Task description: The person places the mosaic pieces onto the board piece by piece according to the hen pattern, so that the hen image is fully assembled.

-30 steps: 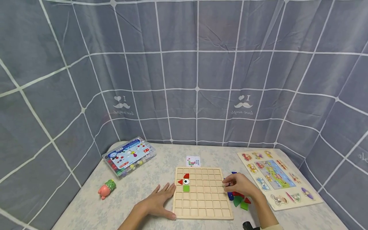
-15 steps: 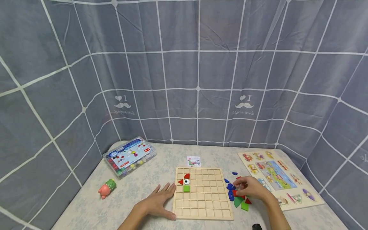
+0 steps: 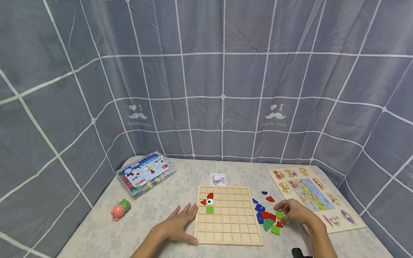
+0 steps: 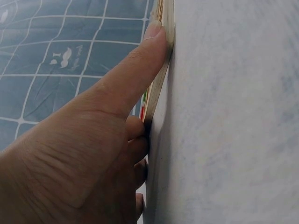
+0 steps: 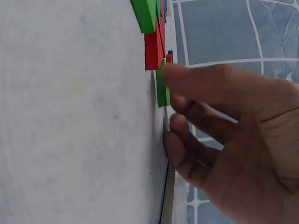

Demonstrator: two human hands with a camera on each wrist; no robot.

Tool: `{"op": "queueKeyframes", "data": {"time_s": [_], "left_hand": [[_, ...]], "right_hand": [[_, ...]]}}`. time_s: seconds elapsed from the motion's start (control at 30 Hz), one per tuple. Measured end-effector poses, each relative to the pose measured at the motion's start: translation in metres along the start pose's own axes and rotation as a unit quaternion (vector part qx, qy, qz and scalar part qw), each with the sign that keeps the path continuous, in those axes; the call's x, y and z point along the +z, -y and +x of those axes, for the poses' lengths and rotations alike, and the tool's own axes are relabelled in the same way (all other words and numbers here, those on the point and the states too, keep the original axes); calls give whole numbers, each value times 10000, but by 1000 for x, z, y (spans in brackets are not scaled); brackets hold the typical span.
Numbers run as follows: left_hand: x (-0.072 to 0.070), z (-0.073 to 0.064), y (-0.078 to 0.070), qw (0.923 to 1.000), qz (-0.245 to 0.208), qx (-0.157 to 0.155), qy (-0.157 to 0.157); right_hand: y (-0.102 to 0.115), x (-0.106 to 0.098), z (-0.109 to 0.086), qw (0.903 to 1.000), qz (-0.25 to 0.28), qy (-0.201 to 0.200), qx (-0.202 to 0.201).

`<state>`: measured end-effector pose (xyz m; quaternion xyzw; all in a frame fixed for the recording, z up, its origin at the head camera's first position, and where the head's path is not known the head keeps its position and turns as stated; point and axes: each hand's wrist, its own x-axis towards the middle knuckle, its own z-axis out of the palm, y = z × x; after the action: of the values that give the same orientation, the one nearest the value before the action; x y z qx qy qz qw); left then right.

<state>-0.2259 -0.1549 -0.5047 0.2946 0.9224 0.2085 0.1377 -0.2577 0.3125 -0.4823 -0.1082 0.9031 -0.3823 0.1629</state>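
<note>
My left hand [image 3: 179,225] lies flat with spread fingers along the left edge of a wooden grid board [image 3: 232,225]. Its thumb [image 4: 145,56] touches the board's side in the left wrist view. The board bears a red quarter-round piece [image 3: 210,195], a red triangle [image 3: 203,202], a white eye piece [image 3: 210,202] and a green square [image 3: 210,209]. To the right, my right hand [image 3: 297,212] is over the edge of a loose pile, fingers bent loosely. A second green square [image 3: 279,215] lies on the table by its thumb; the right wrist view shows the thumb [image 5: 180,79] against a green piece.
Loose blue pieces [image 3: 259,216], red pieces [image 3: 265,215] and a dark green piece [image 3: 268,224] lie right of the board. A pattern card [image 3: 217,178] lies behind it. Around stand a picture puzzle [image 3: 350,228], a boxed bead set [image 3: 146,173] and a pink-green toy [image 3: 120,209].
My right hand has moved right from the board's edge across the pile. Red and green pieces there are now more spread out and visible. The left hand has kept its place.
</note>
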Motion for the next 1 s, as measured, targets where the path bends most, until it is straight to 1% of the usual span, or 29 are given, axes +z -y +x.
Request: {"op": "queueKeyframes", "data": {"time_s": [0.17, 0.23, 0.43, 0.53, 0.7, 0.83, 1.0], "left_hand": [[-3, 0, -1, 10000, -22, 4, -11], [-3, 0, -1, 10000, -34, 5, -2], [0, 0, 0, 10000, -88, -1, -12], [0, -1, 0, 9999, -129, 9, -16], [-1, -1, -1, 9999, -150, 15, -18], [-1, 0, -1, 9999, -169, 12, -13], [-2, 0, -1, 9998, -179, 10, 13]], "right_hand": [[-1, 1, 0, 9998, -41, -118, 159], [-2, 1, 0, 9997, -81, -189, 143], [-3, 3, 3, 9980, -283, -559, 50], [-4, 4, 3, 9970, -309, -681, 187], [-3, 4, 3, 9955, -381, -775, 398], [-5, 4, 4, 9953, -350, -780, 455], [-6, 4, 4, 9961, -243, -739, 427]]}}
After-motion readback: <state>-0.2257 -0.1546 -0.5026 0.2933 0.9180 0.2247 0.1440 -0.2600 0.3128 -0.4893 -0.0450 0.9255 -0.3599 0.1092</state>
